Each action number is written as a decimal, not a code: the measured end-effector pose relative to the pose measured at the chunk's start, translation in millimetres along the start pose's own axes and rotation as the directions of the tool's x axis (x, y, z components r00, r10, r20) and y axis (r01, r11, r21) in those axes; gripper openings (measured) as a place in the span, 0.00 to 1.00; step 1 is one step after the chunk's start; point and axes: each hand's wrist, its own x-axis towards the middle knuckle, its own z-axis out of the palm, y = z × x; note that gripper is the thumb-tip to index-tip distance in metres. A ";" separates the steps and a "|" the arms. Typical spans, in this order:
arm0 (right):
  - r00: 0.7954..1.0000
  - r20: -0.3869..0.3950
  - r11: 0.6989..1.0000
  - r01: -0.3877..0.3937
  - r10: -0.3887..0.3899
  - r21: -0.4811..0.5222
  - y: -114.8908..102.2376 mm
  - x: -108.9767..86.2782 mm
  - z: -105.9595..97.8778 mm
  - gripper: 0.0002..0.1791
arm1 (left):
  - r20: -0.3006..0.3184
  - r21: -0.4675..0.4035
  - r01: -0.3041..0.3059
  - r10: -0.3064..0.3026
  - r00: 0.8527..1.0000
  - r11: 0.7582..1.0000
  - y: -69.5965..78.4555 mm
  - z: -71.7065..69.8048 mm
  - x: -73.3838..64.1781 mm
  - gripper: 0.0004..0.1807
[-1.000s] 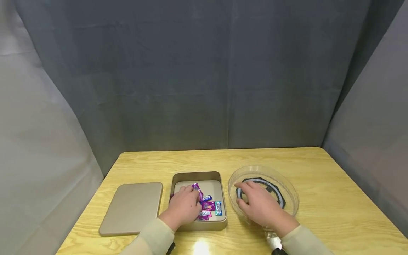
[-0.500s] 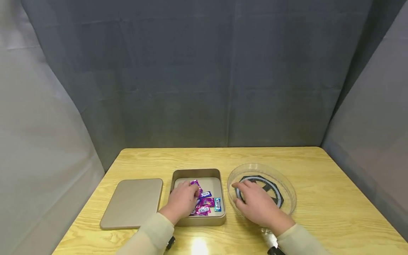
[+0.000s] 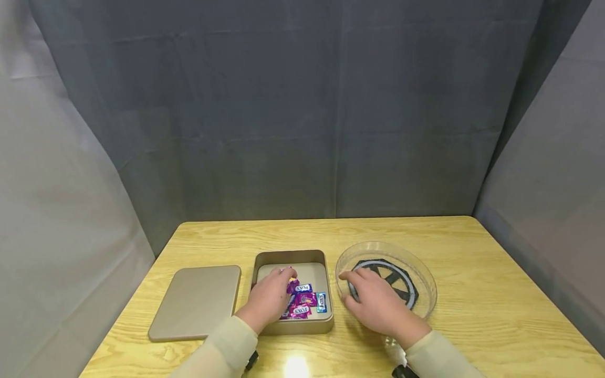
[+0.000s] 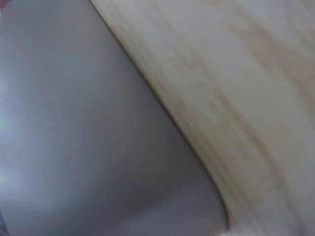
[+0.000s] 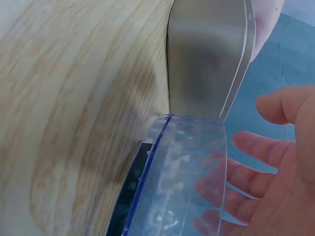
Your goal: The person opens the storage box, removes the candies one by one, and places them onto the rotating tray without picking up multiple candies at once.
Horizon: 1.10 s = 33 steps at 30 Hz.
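Several wrapped candies, mostly purple [image 3: 306, 298] with a teal one [image 3: 321, 302], lie in a gold-coloured square tin [image 3: 298, 327] in the head view. My left hand [image 3: 268, 297] reaches into the tin, its fingers over a purple candy at the pile's left; the fingertips' hold is hidden. To the right stands a clear round plastic container [image 3: 427, 281]. Over its near left part hovers my right hand [image 3: 375, 302], fingers spread and holding nothing. In the right wrist view the fingers [image 5: 266, 147] stand apart beside the container's clear wall [image 5: 182, 167].
The tin's flat lid [image 3: 198, 303] lies on the wooden table [image 3: 477, 304] left of the tin; it fills much of the left wrist view. A black shape with a pale ring [image 3: 410, 286] shows through the container. A grey curtain [image 3: 283, 131] hangs behind.
My left fingers have drawn in over the purple candy at the pile's upper left, which has shifted slightly. My right hand stays over the container. The head view has tilted a little.
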 end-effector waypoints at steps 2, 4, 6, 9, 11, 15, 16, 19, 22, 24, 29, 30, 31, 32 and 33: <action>1.000 0.001 1.000 0.004 -0.004 0.002 0.1 -0.1 0.5 0.21 | 0.005 -0.006 0.001 -0.001 1.000 1.000 0.0 -0.1 0.3 0.18; 1.000 0.002 1.000 0.003 -0.003 0.002 0.1 -0.6 1.1 0.21 | 0.007 -0.012 -0.004 0.004 1.000 1.000 0.0 -0.3 0.2 0.17; 1.000 0.003 1.000 0.002 -0.002 0.002 0.6 -1.1 1.9 0.21 | 0.007 -0.014 -0.016 0.016 1.000 1.000 -0.4 -0.3 0.4 0.17; 1.000 0.005 1.000 -0.001 0.001 0.004 1.1 -1.3 2.1 0.22 | 0.009 -0.013 -0.027 0.027 1.000 1.000 -0.4 -1.2 0.4 0.16; 1.000 -0.002 1.000 0.004 -0.004 0.004 0.9 -1.1 1.4 0.22 | 0.013 -0.011 -0.028 0.028 1.000 1.000 0.0 -1.9 0.6 0.15; 1.000 -0.009 1.000 0.010 -0.010 0.000 0.8 -1.1 0.1 0.22 | 0.014 -0.010 -0.033 0.033 0.999 0.999 2.1 -4.5 0.7 0.12; 1.000 -0.011 1.000 0.012 -0.012 0.000 0.6 -1.2 -0.2 0.21 | 0.015 -0.010 -0.034 0.035 0.999 0.999 2.6 -5.0 0.6 0.11; 1.000 -0.011 1.000 0.020 -0.020 0.002 0.1 -1.3 -0.2 0.21 | 0.009 -0.005 -0.042 0.042 0.999 0.999 4.1 -6.8 -0.4 0.11; 1.000 -0.008 1.000 0.028 -0.028 0.012 -1.7 -1.3 -0.2 0.21 | 0.003 -0.003 -0.045 0.045 0.999 0.999 5.0 -8.3 -1.8 0.11; 1.000 -0.006 0.999 0.028 -0.028 0.017 -3.1 -1.7 -0.2 0.22 | -0.003 -0.005 -0.048 0.048 0.999 0.999 5.4 -8.8 -2.9 0.11; 1.000 -0.003 0.999 0.022 -0.022 0.029 -6.5 -2.1 0.1 0.23 | -0.029 -0.008 -0.070 0.070 0.997 0.997 5.9 -10.4 -5.1 0.10; 1.000 -0.005 0.999 0.023 -0.023 0.033 -7.1 -2.0 0.2 0.23 | -0.031 -0.009 -0.074 0.073 0.997 0.997 6.0 -11.0 -5.4 0.10; 1.000 -0.004 0.999 0.023 -0.022 0.037 -7.6 -2.0 0.3 0.23 | -0.034 -0.014 -0.075 0.075 0.997 0.997 6.2 -11.5 -5.8 0.09; 1.000 -0.005 0.999 0.023 -0.022 0.042 -8.2 -1.9 0.5 0.23 | -0.035 -0.017 -0.073 0.072 0.997 0.997 6.4 -11.9 -6.0 0.09; 1.000 -0.004 0.999 0.023 -0.022 0.046 -8.8 -1.7 0.7 0.23 | -0.035 -0.023 -0.070 0.069 0.997 0.997 6.7 -12.5 -6.3 0.09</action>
